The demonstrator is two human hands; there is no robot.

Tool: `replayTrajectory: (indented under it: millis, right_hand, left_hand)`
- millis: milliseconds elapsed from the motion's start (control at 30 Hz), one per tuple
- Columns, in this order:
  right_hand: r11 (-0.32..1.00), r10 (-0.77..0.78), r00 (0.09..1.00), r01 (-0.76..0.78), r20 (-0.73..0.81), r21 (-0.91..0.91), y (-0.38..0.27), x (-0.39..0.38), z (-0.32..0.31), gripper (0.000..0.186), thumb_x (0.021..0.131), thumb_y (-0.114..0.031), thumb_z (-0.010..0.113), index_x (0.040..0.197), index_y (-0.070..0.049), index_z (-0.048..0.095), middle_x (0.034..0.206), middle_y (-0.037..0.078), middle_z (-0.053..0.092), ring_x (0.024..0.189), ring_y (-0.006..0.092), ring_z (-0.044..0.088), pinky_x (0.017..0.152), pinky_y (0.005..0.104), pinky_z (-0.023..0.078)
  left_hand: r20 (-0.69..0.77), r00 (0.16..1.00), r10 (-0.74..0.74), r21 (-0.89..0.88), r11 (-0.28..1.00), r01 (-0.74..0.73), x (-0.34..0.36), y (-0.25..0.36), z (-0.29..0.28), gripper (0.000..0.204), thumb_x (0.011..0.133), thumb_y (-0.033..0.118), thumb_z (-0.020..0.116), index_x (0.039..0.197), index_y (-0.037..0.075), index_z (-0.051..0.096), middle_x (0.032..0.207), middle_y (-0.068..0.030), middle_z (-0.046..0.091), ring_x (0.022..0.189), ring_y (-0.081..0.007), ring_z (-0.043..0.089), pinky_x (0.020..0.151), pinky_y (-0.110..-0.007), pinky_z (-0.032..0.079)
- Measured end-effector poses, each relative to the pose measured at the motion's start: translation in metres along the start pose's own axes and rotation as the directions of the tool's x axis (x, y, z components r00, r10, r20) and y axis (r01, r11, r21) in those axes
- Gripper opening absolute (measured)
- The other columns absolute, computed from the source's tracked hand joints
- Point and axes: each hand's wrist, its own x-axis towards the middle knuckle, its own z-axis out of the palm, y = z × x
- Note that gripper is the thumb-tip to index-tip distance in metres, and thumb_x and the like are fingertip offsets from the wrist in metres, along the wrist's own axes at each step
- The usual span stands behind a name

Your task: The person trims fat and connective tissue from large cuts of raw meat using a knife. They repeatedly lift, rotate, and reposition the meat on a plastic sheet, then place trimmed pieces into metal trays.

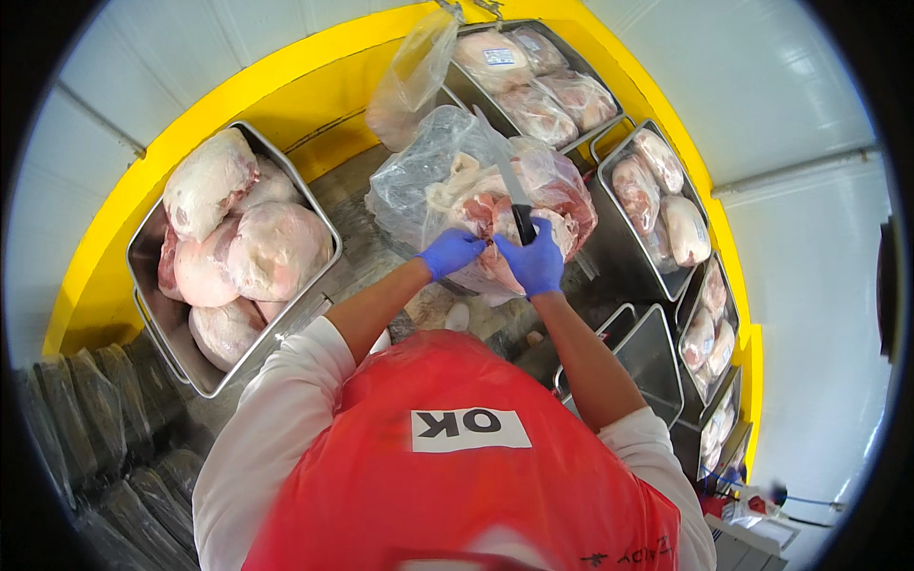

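Observation:
A large piece of pale pink meat point(559, 205) sits in the middle, partly in crumpled clear plastic wrap point(405, 186). My left hand point(452, 252), in a blue glove, has its fingers closed on the lower left part of the meat. My right hand point(533, 255), also gloved in blue, grips the black handle of a knife point(505, 167), its long blade pointing up and away over the meat. The two hands are close together, thumbs near the reddish middle of the piece.
A steel tub point(324, 224) of large meat pieces is at left. Tubs of bagged meat stand at back point(538, 90) and right point(652, 205), by a yellow ledge point(333, 43). A clear bag point(409, 76) hangs behind. Stacked dark trays point(671, 362) are at lower right, plastic-covered stacks point(105, 419) lower left.

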Motion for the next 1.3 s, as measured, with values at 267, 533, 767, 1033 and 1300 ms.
replayTrajectory:
  millis: [267, 533, 767, 1033, 1300]
  right_hand:
    - [0.997, 0.031, 0.998, -0.026, 0.063, -0.068, -0.016, 0.03, 0.026, 0.081, 0.075, -0.049, 0.085, 0.134, -0.008, 0.048, 0.106, 0.024, 0.075, 0.101, 0.0426, 0.073, 0.087, 0.0505, 0.056]
    - [0.999, -0.01, 1.0, 0.009, -0.006, -0.033, 0.007, 0.025, 0.028, 0.068, 0.073, -0.038, 0.085, 0.126, -0.009, 0.052, 0.094, 0.022, 0.075, 0.088, 0.0421, 0.073, 0.08, 0.0514, 0.057]
    - [0.998, -0.052, 0.999, 0.053, -0.009, 0.042, 0.018, 0.032, 0.028, 0.064, 0.072, -0.034, 0.086, 0.121, -0.008, 0.054, 0.091, 0.022, 0.075, 0.083, 0.0389, 0.074, 0.077, 0.0482, 0.058]
    - [0.997, -0.067, 0.998, 0.068, -0.006, 0.045, 0.019, 0.032, 0.025, 0.061, 0.074, -0.032, 0.087, 0.12, -0.006, 0.056, 0.091, 0.02, 0.075, 0.082, 0.0356, 0.075, 0.077, 0.0452, 0.058]
    - [0.994, -0.075, 0.997, 0.076, -0.005, 0.084, 0.031, 0.035, 0.026, 0.062, 0.075, -0.033, 0.087, 0.122, -0.005, 0.057, 0.094, 0.02, 0.075, 0.085, 0.034, 0.075, 0.077, 0.0438, 0.058]
  left_hand:
    - [-0.123, 0.989, -0.076, -0.15, 0.987, 0.057, -0.006, 0.003, 0.01, 0.038, 0.095, 0.034, 0.073, 0.086, -0.002, 0.077, 0.066, -0.0061, 0.065, 0.065, -0.0095, 0.051, 0.063, -0.035, 0.047]
    - [-0.164, 0.983, -0.078, -0.315, 0.949, 0.023, -0.012, 0.006, 0.012, 0.03, 0.091, 0.021, 0.073, 0.074, -0.003, 0.07, 0.062, -0.0015, 0.057, 0.063, -0.0072, 0.045, 0.056, -0.035, 0.043]
    - [-0.184, 0.978, -0.096, -0.314, 0.949, 0.034, -0.021, 0.006, 0.013, 0.034, 0.093, 0.025, 0.073, 0.073, -0.002, 0.07, 0.063, 0.0006, 0.054, 0.065, -0.006, 0.044, 0.057, -0.032, 0.042]
    - [-0.245, 0.966, 0.082, -0.395, 0.901, -0.176, 0.016, 0.044, -0.001, 0.03, 0.094, 0.027, 0.07, 0.088, -0.001, 0.076, 0.074, -0.0036, 0.066, 0.068, -0.0082, 0.053, 0.063, -0.032, 0.048]
    - [-0.441, 0.887, -0.139, -0.35, 0.936, -0.027, 0.006, 0.042, -0.15, 0.031, 0.094, 0.032, 0.068, 0.076, 0.007, 0.069, 0.07, -0.0015, 0.059, 0.067, -0.0119, 0.052, 0.06, -0.033, 0.045]
